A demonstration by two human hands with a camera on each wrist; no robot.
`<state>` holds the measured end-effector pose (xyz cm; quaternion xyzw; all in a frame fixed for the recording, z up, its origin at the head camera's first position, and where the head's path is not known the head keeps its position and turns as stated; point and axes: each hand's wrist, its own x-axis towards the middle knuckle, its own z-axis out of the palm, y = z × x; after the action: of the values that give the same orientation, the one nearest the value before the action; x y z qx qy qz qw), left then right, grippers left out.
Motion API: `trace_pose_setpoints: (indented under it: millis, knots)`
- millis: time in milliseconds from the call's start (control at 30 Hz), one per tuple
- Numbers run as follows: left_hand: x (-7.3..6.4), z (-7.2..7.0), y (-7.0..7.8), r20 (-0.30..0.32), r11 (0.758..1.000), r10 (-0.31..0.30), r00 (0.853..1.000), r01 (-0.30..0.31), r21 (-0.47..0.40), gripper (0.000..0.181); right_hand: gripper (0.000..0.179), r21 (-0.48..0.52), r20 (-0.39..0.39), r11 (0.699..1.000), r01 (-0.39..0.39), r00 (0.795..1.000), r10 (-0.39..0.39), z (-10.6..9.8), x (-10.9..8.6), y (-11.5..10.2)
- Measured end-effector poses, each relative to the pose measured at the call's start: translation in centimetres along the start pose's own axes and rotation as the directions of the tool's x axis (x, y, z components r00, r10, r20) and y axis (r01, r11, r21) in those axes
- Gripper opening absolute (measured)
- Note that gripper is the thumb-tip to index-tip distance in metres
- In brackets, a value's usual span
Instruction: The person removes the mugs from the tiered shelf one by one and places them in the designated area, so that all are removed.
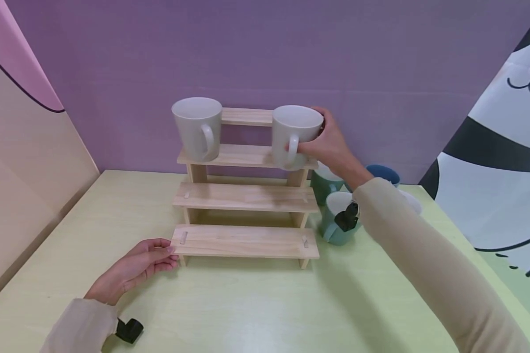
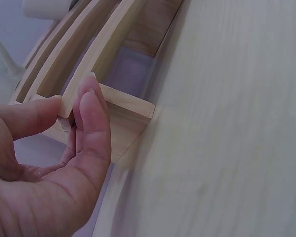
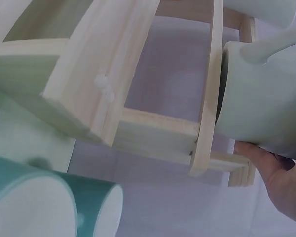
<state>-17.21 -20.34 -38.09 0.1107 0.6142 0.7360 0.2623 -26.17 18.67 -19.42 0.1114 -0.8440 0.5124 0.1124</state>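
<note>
White mug (image 1: pixel 283 139) upright, handle (image 1: pixel 293 146) frontward, right hand (image 1: pixel 331 144) gripping; left hand (image 1: pixel 141 264) pinching crosswise bottom shelf (image 1: pixel 247 241).

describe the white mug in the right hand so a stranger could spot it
Find the tiered wooden rack before the purple backdrop. At the right end of its second board from the top is the white mug. Unlike the other white mug at the left end, this one is gripped by the right hand.

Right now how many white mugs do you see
2: one white mug on the left of the second-highest shelf, another in the right hand at that shelf's right end. The pale thing behind the sleeve is unclear.
</note>
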Motion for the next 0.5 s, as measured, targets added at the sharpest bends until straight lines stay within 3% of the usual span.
trace_pose_setpoints:
  millis: [500]
  knots:
    - [0.2, -0.2, 0.0, -0.014, 1.000, 0.003, 1.000, -0.004, -0.008, 0.015, 0.085, -0.086, -0.022, 0.996, 0.014, 1.000, -0.016, -1.8, -0.7, 0.6]
